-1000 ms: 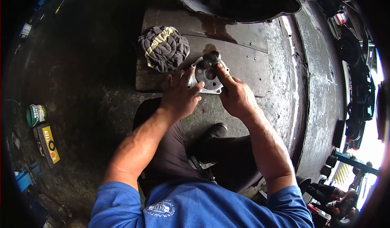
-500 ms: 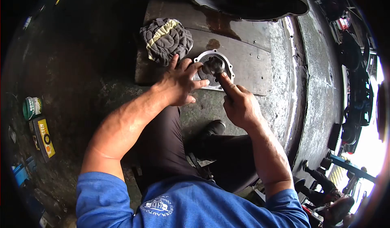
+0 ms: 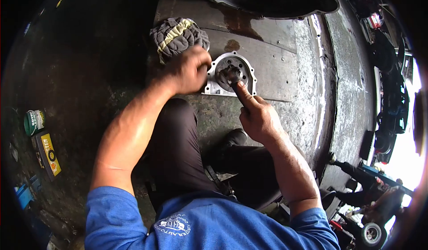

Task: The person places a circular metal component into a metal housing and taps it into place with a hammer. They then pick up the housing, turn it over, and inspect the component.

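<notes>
A round metal housing (image 3: 252, 74) with holes along its rim lies on a worn board. My right hand (image 3: 261, 118) is wrapped round the dark handle of a hammer-like tool (image 3: 235, 75), whose metal head is over the middle of the housing. At the housing's left edge is my left hand (image 3: 189, 71), smeared by motion, so its fingers are unclear. Just beyond that hand lies a bundled grey cloth (image 3: 178, 38) with a yellow band.
The wooden board (image 3: 272, 83) lies before my knees. A large dark metal casing (image 3: 272, 0) stands at its far end. On the floor at left are a green tin (image 3: 34, 121) and a yellow box (image 3: 50, 154). A wheel (image 3: 372, 234) shows at lower right.
My left hand has drawn back left from over the housing, and its spread fingers are now blurred. The tool in my right hand has shifted slightly left.
</notes>
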